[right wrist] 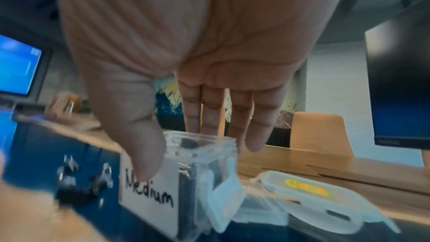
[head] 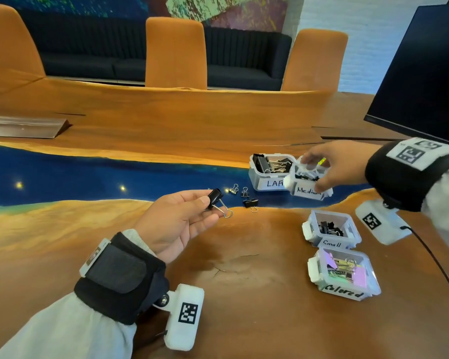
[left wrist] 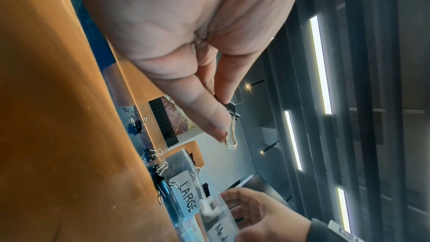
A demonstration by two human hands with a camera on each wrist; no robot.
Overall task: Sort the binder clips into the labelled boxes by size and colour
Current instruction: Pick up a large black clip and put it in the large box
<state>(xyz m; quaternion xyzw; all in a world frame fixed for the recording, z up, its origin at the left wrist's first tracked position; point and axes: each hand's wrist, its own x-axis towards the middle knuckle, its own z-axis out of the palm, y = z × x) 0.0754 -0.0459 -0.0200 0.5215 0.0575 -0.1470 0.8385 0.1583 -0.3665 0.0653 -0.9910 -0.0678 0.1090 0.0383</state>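
left hand [head: 178,224] pinches black binder clip [head: 215,198] between thumb and fingers, above table [head: 244,268], near its blue strip; wire handle [head: 224,211] points down-right toward person, long axis diagonal. right hand [head: 340,164] grasps box marked "medium" [head: 309,193], thumb on label, fingers over far rim, box tilted. beside it box "large" [head: 266,177]. toward near right edge: boxes "small" [head: 331,230], "colored" [head: 344,277]. three loose clips [head: 244,195] on blue strip.

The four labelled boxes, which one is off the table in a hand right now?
The Medium box. The right hand grips it, tilted, beside the Large box. The Small box and Colored box sit flat, untouched.
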